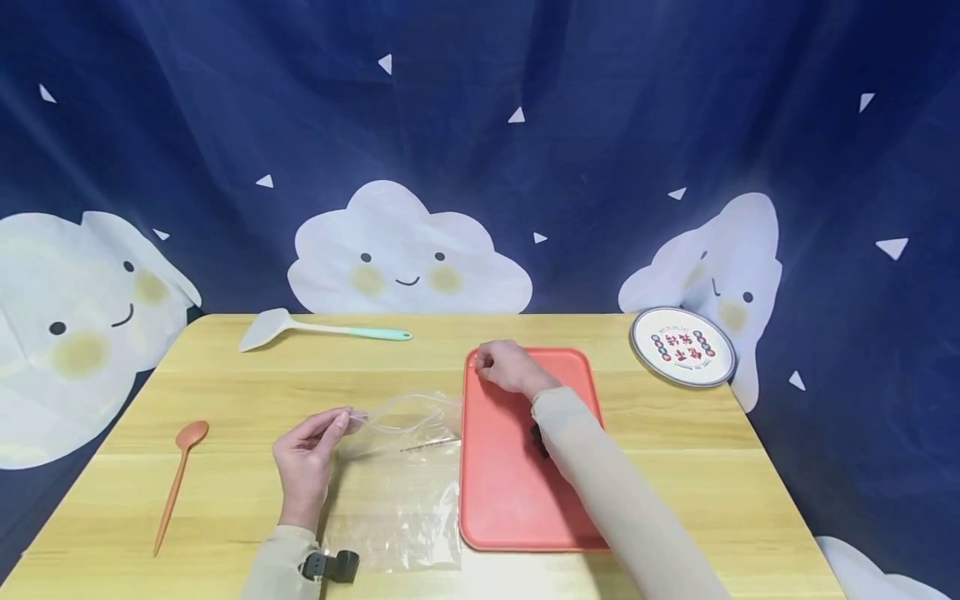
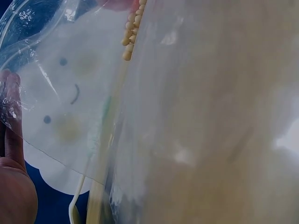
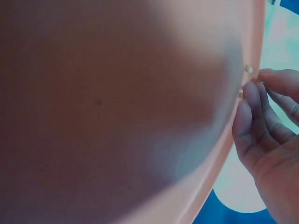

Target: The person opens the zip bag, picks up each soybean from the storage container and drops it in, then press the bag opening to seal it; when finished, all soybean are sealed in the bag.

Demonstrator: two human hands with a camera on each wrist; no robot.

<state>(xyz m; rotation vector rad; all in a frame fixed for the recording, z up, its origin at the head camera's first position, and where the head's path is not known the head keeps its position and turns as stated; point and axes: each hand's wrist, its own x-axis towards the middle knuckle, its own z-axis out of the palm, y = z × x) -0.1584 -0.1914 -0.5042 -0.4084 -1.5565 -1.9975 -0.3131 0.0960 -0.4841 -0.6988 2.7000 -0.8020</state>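
My left hand pinches the rim of a clear plastic bag between thumb and fingers. The bag lies on the table beside the red tray, its mouth lifted. In the left wrist view, small round yellowish beans cluster behind clear film; whether they lie inside the bag I cannot tell. At the tray's far left corner is my right hand, fingertips bent together. The right wrist view shows it pinching a tiny bean at the tray rim, with another bean close by.
A white spatula with a mint handle lies along the table's back edge. To the left is an orange spoon. An oval plate with red lettering sits at the back right. A blue cloud-patterned curtain hangs behind the table.
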